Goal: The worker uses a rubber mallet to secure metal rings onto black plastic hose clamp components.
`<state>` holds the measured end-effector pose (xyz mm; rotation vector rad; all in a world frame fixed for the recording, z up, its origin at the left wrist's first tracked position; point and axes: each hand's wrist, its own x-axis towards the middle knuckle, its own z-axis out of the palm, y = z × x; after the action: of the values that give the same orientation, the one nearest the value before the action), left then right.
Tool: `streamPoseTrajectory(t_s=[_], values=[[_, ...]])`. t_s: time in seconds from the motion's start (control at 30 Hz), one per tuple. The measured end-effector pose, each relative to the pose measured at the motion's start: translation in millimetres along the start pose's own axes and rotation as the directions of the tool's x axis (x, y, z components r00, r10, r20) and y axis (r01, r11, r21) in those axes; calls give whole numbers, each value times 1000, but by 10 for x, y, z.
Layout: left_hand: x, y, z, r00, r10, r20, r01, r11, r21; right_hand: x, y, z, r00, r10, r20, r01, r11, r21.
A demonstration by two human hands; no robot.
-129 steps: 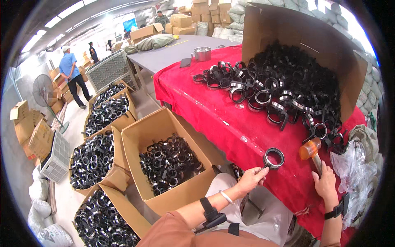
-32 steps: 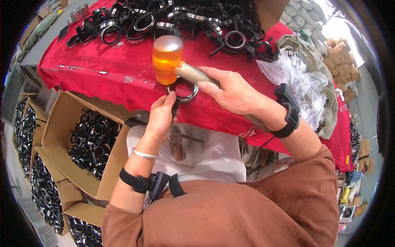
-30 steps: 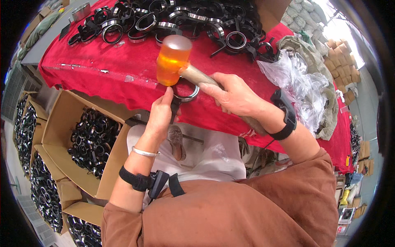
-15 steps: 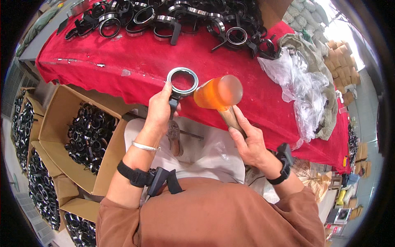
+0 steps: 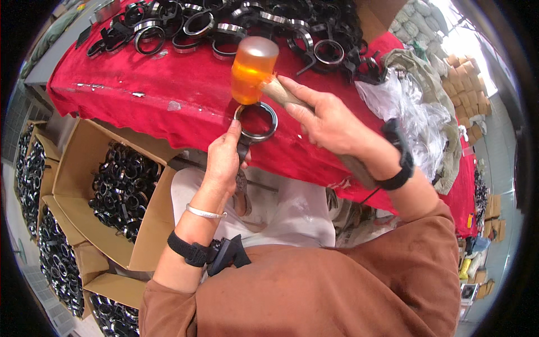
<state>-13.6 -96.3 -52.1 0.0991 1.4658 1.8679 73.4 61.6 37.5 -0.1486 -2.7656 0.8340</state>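
My left hand (image 5: 223, 158) grips the black handle of a ring-shaped part (image 5: 273, 130), a metal ring set in a black holder. The ring is at the front edge of the red-covered table, facing up. In my right hand (image 5: 331, 121) is a mallet (image 5: 254, 70) with a translucent orange head and a wooden handle, my fingers wrapped around the handle. The mallet head is over the far left rim of the ring; whether it touches, I cannot tell.
On the red cloth (image 5: 129, 106) a pile of similar black-and-metal ring parts (image 5: 197, 23) lies along the far side. Clear plastic bags (image 5: 401, 101) lie at the right. Open cardboard boxes (image 5: 149, 244) holding many such parts stand at my left.
The mallet has swung up and left from the ring's right side to over its far left rim. My left hand and the ring have shifted slightly right and nearer.
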Motion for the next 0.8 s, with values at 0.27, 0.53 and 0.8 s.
streamPoseTrajectory(t_s=[0.27,0.53,0.8], values=[[-24,-34,-92,1000,-3,-11,3,1000,-7,42,-561,-146,979,-143,-144,165,974,153],[46,-26,-56,1000,13,-16,-13,1000,18,-75,-468,-217,939,342,32,-330,872,361],[5,-25,-4,1000,23,16,-24,998,56,-578,-32,141,909,409,-80,-324,815,481]])
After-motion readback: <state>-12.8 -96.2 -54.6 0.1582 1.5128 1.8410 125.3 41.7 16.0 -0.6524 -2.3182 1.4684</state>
